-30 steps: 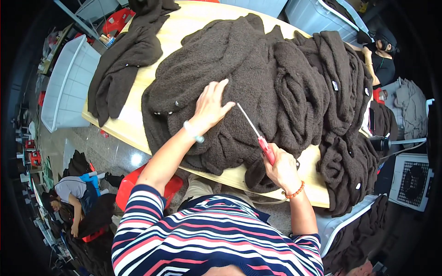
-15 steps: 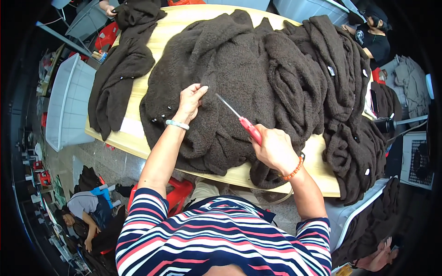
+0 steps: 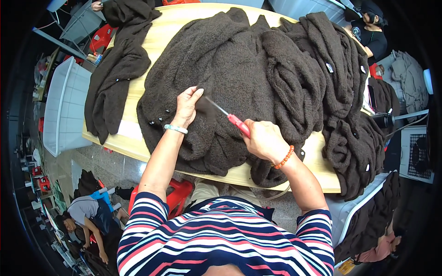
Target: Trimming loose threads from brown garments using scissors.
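- I watch the left hand [image 3: 188,105], a pale green bangle [image 3: 176,129] on its wrist, over the left half of the table; its thumb and fingers are drawn together and seem to pinch a bit of knit.
- The right hand [image 3: 264,140], wearing an orange bead bracelet [image 3: 284,158], is wrapped around the pink-red handle of a slim metal-shafted tool [image 3: 239,125], whose tip points at the left fingertips; I cannot tell whether it touches the cloth.
- Under both hands I see a fuzzy dark brown knit garment [image 3: 230,64], spread from near the far edge to the near edge of the pale wood-grain table [image 3: 317,170].
- More dark brown knit garments [image 3: 338,87] lie heaped along the right edge, hanging past the near right corner.
- Another dark brown garment [image 3: 108,92] droops over the left edge.
- Beside that edge I have a white plastic bin [image 3: 64,110]; a red plastic stool [image 3: 179,195] stands by the near edge.
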A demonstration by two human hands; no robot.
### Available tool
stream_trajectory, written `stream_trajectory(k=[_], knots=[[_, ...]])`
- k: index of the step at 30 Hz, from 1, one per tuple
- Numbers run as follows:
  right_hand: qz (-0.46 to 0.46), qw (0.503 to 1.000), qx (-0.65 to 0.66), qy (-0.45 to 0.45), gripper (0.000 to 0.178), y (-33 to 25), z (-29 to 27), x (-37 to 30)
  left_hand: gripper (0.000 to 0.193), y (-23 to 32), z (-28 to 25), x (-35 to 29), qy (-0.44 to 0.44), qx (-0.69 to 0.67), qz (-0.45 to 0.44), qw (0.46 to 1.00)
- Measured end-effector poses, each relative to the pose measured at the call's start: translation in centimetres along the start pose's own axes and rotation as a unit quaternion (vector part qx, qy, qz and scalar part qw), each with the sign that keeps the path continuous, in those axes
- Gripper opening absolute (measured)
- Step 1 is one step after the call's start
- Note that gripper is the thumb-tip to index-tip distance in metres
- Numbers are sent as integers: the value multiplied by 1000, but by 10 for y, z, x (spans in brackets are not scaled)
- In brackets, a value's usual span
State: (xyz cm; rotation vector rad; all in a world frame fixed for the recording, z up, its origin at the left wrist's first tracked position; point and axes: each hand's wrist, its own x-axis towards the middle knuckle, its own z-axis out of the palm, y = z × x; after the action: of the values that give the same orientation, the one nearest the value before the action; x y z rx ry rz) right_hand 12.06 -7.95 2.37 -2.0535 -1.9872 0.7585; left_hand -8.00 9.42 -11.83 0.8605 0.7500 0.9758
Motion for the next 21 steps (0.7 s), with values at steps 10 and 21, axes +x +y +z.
stream_trajectory(k=[10, 21], knots=[[22, 999, 38, 6, 15, 7, 0, -23, 24, -7, -11, -47, -5, 234, -7, 972], [-82, 993, 22, -79, 16, -3, 23, -52, 28, -7, -10, -84, 48, 269, 2, 962]])
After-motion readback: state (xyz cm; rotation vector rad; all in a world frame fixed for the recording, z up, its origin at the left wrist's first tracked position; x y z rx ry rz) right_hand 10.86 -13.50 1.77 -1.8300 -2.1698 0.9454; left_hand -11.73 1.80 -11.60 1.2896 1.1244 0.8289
